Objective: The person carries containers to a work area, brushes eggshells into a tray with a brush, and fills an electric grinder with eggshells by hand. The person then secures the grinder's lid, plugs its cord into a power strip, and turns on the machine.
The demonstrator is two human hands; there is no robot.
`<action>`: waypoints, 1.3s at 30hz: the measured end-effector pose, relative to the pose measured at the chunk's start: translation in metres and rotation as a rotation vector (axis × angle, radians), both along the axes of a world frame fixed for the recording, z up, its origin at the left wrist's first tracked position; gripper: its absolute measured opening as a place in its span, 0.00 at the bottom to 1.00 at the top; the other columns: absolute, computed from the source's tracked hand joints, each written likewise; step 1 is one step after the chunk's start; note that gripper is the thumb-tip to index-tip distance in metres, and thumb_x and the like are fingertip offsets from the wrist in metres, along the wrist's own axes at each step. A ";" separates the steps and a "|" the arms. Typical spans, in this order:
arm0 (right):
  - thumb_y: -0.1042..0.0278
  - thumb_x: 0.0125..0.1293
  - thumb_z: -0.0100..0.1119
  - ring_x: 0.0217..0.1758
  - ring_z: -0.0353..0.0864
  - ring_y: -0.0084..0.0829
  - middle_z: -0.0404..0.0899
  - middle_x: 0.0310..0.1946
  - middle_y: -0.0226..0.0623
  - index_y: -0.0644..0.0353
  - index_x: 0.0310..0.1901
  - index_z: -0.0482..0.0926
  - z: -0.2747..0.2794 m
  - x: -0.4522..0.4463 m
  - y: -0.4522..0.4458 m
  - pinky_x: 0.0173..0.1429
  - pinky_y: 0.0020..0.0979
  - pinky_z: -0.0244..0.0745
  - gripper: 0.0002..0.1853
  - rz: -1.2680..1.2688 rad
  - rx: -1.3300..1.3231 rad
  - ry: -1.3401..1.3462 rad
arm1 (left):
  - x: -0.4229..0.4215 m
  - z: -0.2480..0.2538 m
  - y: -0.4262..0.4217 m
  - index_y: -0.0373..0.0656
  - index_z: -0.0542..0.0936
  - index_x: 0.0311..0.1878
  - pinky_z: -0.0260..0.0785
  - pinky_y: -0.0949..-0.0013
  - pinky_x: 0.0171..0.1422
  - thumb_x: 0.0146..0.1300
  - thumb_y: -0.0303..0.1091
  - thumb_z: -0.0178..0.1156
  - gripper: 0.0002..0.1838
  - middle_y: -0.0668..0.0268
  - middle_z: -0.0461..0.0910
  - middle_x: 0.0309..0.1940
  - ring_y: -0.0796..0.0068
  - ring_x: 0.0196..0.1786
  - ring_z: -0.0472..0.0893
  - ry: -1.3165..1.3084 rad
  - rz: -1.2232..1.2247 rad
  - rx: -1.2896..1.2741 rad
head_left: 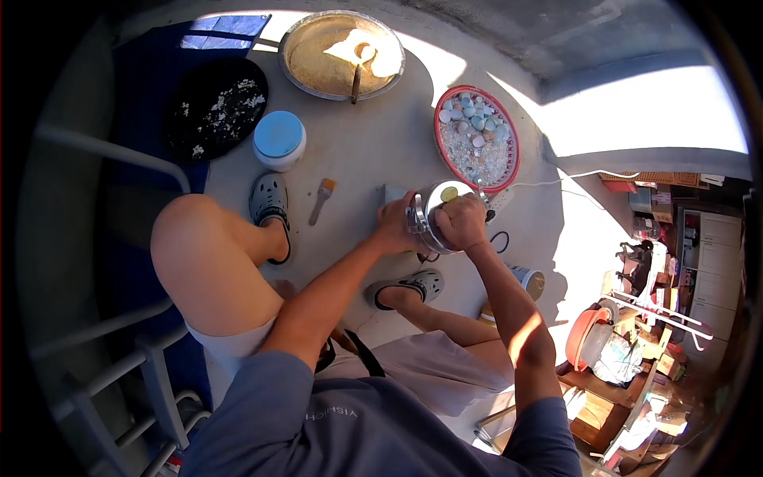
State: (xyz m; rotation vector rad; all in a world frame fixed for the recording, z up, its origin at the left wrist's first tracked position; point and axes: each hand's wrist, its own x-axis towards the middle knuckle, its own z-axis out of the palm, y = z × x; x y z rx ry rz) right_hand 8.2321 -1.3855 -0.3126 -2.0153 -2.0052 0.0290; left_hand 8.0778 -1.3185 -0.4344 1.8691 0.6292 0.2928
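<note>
Between my knees stands a silver metal grinder [435, 240] with clamps on its sides and a round yellow-green label on its lid [442, 195]. My left hand [395, 226] is wrapped against the grinder's left side, near a clamp; its fingertips are partly hidden. On top, my right hand [461, 222] is closed with curled fingers at the lid, and what lies under the fingers is covered. A brush [322, 200] with a wooden handle lies on the floor left of the grinder. Behind it sits a red basket [517, 151] with whole-looking and crushed eggshells [474, 159].
A wide metal basin [292, 73] holds tan powder and a scoop [357, 78]. A white jar [280, 143] with a blue lid stands by my left shoe. Farther left lies a black tray [187, 131] with white bits. A cord, a power strip [499, 200] and a bucket [528, 281] are at the right.
</note>
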 end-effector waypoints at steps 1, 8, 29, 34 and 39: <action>0.58 0.51 0.56 0.22 0.77 0.43 0.78 0.17 0.42 0.58 0.13 0.76 0.004 0.000 0.002 0.37 0.41 0.69 0.16 0.022 -0.032 -0.008 | -0.002 0.002 -0.002 0.44 0.50 0.76 0.47 0.47 0.74 0.18 0.60 0.83 0.78 0.58 0.69 0.65 0.55 0.71 0.64 0.000 0.028 -0.015; 0.62 0.49 0.59 0.22 0.71 0.41 0.70 0.14 0.37 0.57 0.12 0.69 0.034 0.003 -0.002 0.35 0.41 0.67 0.14 0.322 -0.029 0.016 | -0.006 0.017 0.002 0.43 0.58 0.73 0.52 0.50 0.73 0.17 0.53 0.85 0.72 0.60 0.74 0.62 0.58 0.69 0.70 0.001 0.025 0.006; 0.47 0.66 0.53 0.42 0.85 0.52 0.84 0.37 0.55 0.67 0.42 0.82 -0.095 0.091 -0.233 0.49 0.45 0.76 0.26 -1.169 -0.275 0.538 | -0.005 -0.009 0.004 0.29 0.43 0.77 0.50 0.65 0.77 0.75 0.45 0.47 0.40 0.51 0.56 0.75 0.61 0.75 0.59 -0.208 0.016 -0.579; 0.48 0.66 0.54 0.45 0.84 0.55 0.83 0.42 0.58 0.68 0.46 0.82 -0.170 0.072 -0.255 0.52 0.47 0.76 0.25 -1.333 -0.327 0.668 | -0.012 0.006 0.002 0.34 0.53 0.76 0.48 0.68 0.77 0.78 0.46 0.40 0.32 0.56 0.62 0.72 0.66 0.74 0.59 -0.130 0.033 -0.536; 0.48 0.66 0.52 0.46 0.82 0.57 0.82 0.42 0.61 0.69 0.45 0.82 -0.220 0.061 -0.268 0.53 0.49 0.75 0.26 -1.359 -0.329 0.600 | -0.020 -0.013 0.002 0.31 0.59 0.73 0.49 0.67 0.76 0.78 0.50 0.38 0.33 0.55 0.66 0.68 0.64 0.71 0.62 0.031 0.099 -0.514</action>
